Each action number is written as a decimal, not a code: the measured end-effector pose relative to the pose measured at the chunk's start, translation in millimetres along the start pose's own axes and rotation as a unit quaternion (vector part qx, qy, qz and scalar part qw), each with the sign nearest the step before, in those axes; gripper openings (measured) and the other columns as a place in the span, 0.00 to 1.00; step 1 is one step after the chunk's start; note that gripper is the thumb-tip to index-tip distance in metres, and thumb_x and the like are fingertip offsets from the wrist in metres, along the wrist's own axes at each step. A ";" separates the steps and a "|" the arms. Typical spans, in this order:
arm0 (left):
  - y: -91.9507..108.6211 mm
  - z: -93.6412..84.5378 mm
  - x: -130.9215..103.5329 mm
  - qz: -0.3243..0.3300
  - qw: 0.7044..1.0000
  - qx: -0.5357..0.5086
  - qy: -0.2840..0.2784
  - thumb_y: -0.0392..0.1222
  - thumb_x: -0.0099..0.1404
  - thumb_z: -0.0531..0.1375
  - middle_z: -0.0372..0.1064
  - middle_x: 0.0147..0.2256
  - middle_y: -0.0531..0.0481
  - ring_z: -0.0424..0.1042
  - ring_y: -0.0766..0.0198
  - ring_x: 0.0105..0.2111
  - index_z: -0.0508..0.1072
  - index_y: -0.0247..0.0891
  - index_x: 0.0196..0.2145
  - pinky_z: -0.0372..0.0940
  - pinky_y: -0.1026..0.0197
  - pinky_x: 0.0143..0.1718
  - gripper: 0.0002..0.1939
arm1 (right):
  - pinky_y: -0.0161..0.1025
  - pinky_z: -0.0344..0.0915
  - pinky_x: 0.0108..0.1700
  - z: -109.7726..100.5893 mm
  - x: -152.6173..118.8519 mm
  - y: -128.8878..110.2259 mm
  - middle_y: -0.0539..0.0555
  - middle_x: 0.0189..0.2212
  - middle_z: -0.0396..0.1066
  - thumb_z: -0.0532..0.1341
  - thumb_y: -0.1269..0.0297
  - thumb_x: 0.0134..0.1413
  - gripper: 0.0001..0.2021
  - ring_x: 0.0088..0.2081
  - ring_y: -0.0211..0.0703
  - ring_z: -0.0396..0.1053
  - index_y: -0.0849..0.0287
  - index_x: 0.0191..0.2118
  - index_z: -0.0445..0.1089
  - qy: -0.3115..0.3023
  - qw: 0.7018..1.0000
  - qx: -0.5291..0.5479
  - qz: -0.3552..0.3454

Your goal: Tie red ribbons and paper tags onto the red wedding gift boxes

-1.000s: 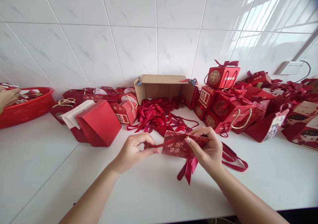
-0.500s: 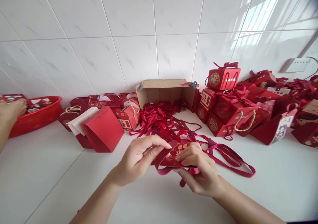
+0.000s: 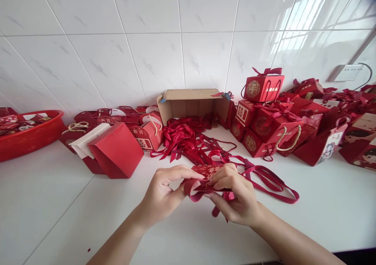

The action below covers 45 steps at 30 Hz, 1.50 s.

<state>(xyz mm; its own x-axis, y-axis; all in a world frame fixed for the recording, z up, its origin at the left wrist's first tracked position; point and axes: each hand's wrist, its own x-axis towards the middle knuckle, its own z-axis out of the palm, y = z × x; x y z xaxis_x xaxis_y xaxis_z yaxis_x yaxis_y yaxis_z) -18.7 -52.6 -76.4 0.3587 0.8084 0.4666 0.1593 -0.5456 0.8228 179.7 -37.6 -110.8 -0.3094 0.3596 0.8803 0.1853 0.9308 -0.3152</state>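
Between my hands, above the white table, is a small red gift box (image 3: 202,172) with gold print. My left hand (image 3: 164,192) pinches its left side, where a red flap or strap (image 3: 193,190) curls over in a loop. My right hand (image 3: 233,194) grips the right side, fingers on top and thumb below. Short ends of red ribbon (image 3: 216,211) hang under the right hand. Just behind lies a tangled pile of red ribbons (image 3: 182,137), with one long ribbon loop (image 3: 282,184) trailing to the right.
A cardboard box (image 3: 190,105) lies on its side against the tiled wall, ribbons spilling out. Stacked red gift boxes (image 3: 266,89) stand at right, more boxes (image 3: 117,149) at left. A red basin (image 3: 35,139) holds small packets. A white power socket (image 3: 346,72) is on the right.
My left fingers have folded the red flap over toward me, and more of the printed face shows behind it. Another person's hand at the basin has left the view.
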 end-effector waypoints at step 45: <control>3.3 1.7 -2.2 0.023 0.990 -0.072 -0.119 0.39 0.64 0.59 0.68 0.42 0.44 0.70 0.58 0.42 0.73 0.39 0.47 0.68 0.57 0.44 0.13 | 0.43 0.61 0.35 -0.4 0.3 3.8 0.51 0.29 0.71 0.58 0.80 0.51 0.10 0.28 0.39 0.69 0.57 0.35 0.61 0.041 0.997 0.015 -0.062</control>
<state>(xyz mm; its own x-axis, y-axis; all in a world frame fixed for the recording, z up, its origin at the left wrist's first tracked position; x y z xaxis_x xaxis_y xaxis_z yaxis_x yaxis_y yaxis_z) -17.4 -56.5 -75.3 0.5717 0.6990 0.4296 0.0107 -0.5299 0.8480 180.7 -33.9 -111.6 -0.2511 0.2357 0.9388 0.1218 0.9699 -0.2109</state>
